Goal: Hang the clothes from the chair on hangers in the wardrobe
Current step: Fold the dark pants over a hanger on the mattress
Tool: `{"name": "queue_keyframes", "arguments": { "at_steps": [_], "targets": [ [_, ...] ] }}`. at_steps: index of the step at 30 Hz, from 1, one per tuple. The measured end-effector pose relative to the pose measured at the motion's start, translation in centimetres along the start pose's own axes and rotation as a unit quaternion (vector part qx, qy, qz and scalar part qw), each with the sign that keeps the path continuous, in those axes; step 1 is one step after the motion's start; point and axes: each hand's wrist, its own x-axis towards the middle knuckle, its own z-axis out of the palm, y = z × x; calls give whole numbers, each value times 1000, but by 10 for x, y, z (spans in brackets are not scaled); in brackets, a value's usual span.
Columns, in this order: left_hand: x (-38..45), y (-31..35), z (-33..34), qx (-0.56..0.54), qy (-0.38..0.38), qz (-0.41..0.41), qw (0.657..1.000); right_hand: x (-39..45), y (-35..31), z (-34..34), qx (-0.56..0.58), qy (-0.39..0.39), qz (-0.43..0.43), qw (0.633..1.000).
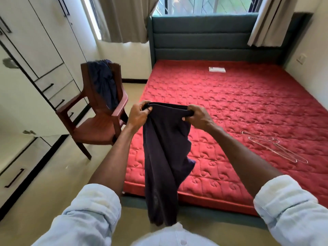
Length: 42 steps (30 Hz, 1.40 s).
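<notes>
1. Dark navy fabric is filling the middle of the view: a garment point(165, 157) is hanging in the air between two outstretched arms, over the foot of a bed, with its lower end dangling near the person's body.

2. Both hands are holding its top edge. The left hand point(139, 113) is gripping one end with fingers curled over the fabric; the right hand point(197, 115) is pinching the other end, so each grip is clamped on the cloth and the edge is stretching taut between them.

3. Judging by this, the step in hand is spreading the garment out so it can go on a hanger; no hanger is in it yet.

4. Thin wire hangers point(276, 150) are lying on the red quilted mattress point(230, 107), to the right of the right hand and well apart from it.

5. The next move probably calls for freeing one hand to fetch a hanger, while the other is keeping the cloth off the floor.

6. Another dark garment point(103, 82) is draping over the back of a brown chair point(99, 125) to the left, waiting its turn.

7. White wardrobe doors point(26, 59) are standing along the left wall, beside the chair.
</notes>
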Motion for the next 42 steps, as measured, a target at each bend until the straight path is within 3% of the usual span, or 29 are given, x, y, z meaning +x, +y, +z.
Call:
{"name": "queue_keyframes", "arguments": {
  "at_steps": [6, 12, 14, 16, 19, 22, 26, 29, 33, 36, 39, 42],
  "targets": [
    [96, 136, -44, 18, 110, 141, 984, 75, -93, -108, 177, 187, -52, 965],
    [141, 277, -74, 142, 175, 370, 901, 107, -191, -226, 126, 349, -135, 919],
    [155, 311, -80, 142, 181, 397, 888, 107, -215, -247, 98, 406, -160, 894],
    [168, 342, -86, 162, 171, 362, 902, 113, -230, -264, 103, 386, -128, 908],
    [173, 368, -85, 159, 174, 383, 893, 119, -246, -290, 226, 256, -83, 936],
    [177, 381, -80, 129, 213, 421, 872, 122, -260, -307, 316, 291, -149, 891],
    [180, 402, -82, 165, 196, 394, 883, 125, -260, -307, 324, 264, -121, 901],
    [184, 400, -82, 123, 205, 425, 873, 124, -261, -314, 303, 323, -167, 881],
    [195, 395, -76, 101, 133, 338, 926, 124, -256, -309, 294, 293, -109, 903],
    [203, 383, -72, 55, 88, 344, 933, 127, -245, -303, 345, 295, -80, 887],
    [212, 369, -69, 59, 18, 333, 941, 131, -226, -302, 397, 240, -49, 884],
    [219, 361, -59, 48, 30, 348, 936, 134, -206, -308, 437, 232, -32, 868]
  ]
}}
